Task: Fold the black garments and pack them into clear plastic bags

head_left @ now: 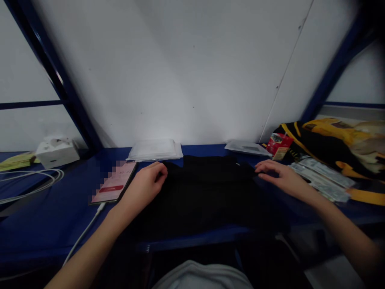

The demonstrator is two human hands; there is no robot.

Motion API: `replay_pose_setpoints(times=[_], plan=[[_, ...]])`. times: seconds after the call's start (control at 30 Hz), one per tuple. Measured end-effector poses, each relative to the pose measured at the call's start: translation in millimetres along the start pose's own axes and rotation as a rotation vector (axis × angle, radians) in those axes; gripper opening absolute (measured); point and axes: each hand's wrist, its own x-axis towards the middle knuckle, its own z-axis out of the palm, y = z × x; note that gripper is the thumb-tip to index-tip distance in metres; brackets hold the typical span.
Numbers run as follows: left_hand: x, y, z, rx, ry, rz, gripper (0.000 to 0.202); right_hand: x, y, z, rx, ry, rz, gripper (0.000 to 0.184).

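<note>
Between the grips, the cloth is laid out nearly flat, its far corners seemingly pinched by left hand and right hand, spreading apparently mostly done, far edge left uneven

There are two hands, one black cloth, one phone and one tissue box.

Head camera: worn by the person, it looked forward and steeply down at close range.
White wall panel: it faced the lens, filling the upper half.
Blue tabletop: it was seen from above its front edge.
Left hand, right hand: both lay below mid-frame, near the lens.
</note>
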Motion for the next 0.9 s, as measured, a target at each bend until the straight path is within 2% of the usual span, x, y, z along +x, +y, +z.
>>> replay_pose_setpoints(times=[0.1,0.17,0.27,0.33,0.47,0.53,0.63,0.67,0.8,0.87,0.9], plan=[[6.7,0.8,2.0,-0.267,-0.057,-0.077,0.012,6.0,-0.4,3.1,0.019,-0.038,0.034,0.022],[8.4,1.9,3.5,-0.339,-0.103,-0.121,0.016,9.2,0.1,5.5,0.094,-0.032,0.042,0.019],[7.1,3.7,4.1,-0.304,-0.086,-0.123,0.019,12.6,3.7,7.9,0.178,0.039,0.048,0.016],[4.8,4.2,4.4,-0.248,-0.073,-0.083,0.017,13.4,7.4,9.3,0.151,0.065,0.046,0.016],[-1.6,3.6,5.2,-0.085,-0.186,-0.029,0.026,8.3,9.6,11.2,0.030,-0.065,0.023,0.016],[-7.1,4.7,3.2,-0.037,-0.154,-0.009,0.031,1.0,3.4,9.1,-0.037,-0.061,0.006,0.020],[-23.4,10.2,-5.6,-0.016,-0.039,0.034,0.032,-18.5,-16.7,1.2,-0.099,0.040,-0.030,0.024],[-31.9,12.2,-9.7,-0.015,-0.044,0.052,0.032,-27.3,-24.9,-1.5,-0.090,0.029,-0.047,0.024],[-77.5,8.3,-23.4,0.017,-0.209,0.068,0.040,-65.9,-50.7,-3.2,-0.010,-0.160,-0.113,0.031],[-99.3,-2.3,-25.9,0.045,-0.260,0.064,0.047,-80.3,-55.1,2.6,-0.007,-0.160,-0.119,0.032],[-107.5,-8.4,-26.2,0.056,-0.240,0.048,0.048,-85.1,-55.5,6.3,-0.010,-0.137,-0.119,0.029]])
